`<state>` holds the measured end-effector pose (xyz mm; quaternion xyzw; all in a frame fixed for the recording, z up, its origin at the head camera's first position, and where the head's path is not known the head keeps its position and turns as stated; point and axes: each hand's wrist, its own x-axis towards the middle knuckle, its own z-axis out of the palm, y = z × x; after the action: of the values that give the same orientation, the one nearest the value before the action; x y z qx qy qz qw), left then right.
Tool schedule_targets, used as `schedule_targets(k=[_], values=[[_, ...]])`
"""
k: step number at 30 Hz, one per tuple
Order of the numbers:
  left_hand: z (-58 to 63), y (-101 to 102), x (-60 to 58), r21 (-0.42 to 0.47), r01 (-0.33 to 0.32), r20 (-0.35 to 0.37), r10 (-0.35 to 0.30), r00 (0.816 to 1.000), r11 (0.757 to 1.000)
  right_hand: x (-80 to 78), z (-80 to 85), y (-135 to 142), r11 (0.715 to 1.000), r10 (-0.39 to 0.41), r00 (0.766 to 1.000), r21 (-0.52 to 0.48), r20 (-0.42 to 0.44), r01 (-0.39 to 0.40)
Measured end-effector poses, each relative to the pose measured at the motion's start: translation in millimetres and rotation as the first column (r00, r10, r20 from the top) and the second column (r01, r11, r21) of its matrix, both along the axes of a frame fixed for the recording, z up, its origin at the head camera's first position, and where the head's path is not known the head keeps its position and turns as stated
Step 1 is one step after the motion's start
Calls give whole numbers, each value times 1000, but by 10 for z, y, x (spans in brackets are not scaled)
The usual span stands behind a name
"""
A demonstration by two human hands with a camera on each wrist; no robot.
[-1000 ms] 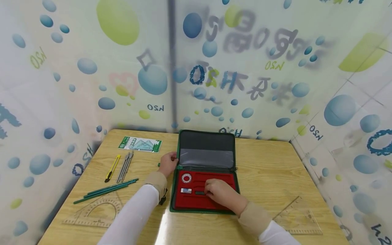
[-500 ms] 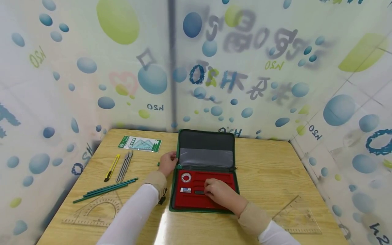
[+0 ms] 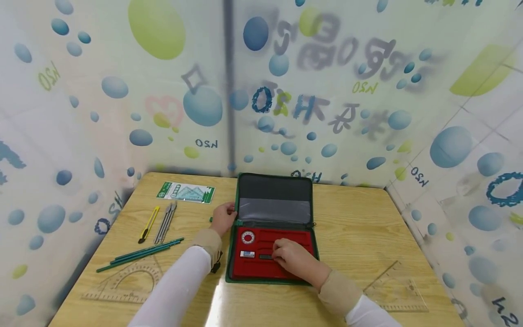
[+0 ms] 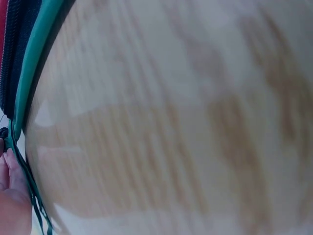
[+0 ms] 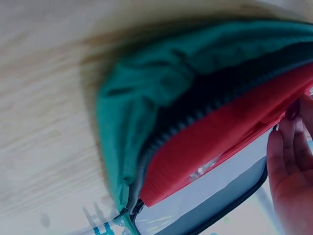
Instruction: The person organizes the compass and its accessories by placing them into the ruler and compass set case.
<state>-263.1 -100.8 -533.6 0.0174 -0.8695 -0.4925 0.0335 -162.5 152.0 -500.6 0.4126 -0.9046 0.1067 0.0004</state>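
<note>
A green zip case [image 3: 230, 272] lies unfolded on the table, its red moulded tray [image 3: 261, 271] facing up. At the left edge near the fold, my left hand [image 3: 223, 219] grips the case; in the left wrist view its fingers [image 4: 17, 174] sit by the zip end and green strap. My right hand [image 3: 297, 259] is over the tray, curled fingertips pinching the right end of a small dark flat box [image 3: 265, 256] in a slot. Its far end is hidden by the fingers. A white eraser [image 3: 247, 254] and a round white dial-like ring [image 3: 248, 237] sit in the tray.
Left of the case lie green pencils [image 3: 140, 254], a yellow utility knife [image 3: 149, 225], metal compasses [image 3: 165, 222], a packaged ruler set [image 3: 185, 192] and a clear protractor triangle [image 3: 126, 284]. Another clear set square [image 3: 398, 290] lies at right. A patterned wall [image 3: 269, 154] stands behind.
Both hands stay almost still, the right fingers at the dark box and the left at the case edge. The whole head view has shifted very slightly.
</note>
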Motion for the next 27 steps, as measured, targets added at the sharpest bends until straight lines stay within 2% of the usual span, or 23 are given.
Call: schedule_targets(k=[11, 15, 20, 27], values=[[-29, -5, -25, 1, -1, 15, 1, 1000, 1000, 23, -41, 28, 1000, -12, 1000, 8, -17, 12], [-35, -7, -31, -3, -1, 15, 1, 1000, 1000, 35, -53, 8, 1000, -1, 997, 17, -77, 2], [-25, -12, -21, 6, 6, -4, -6, 1000, 1000, 74, -47, -25, 996, 25, 982, 88, -188, -9], [-8, -20, 9, 9, 22, -26, -22, 999, 1000, 132, -60, -23, 994, 34, 974, 112, -225, -9]])
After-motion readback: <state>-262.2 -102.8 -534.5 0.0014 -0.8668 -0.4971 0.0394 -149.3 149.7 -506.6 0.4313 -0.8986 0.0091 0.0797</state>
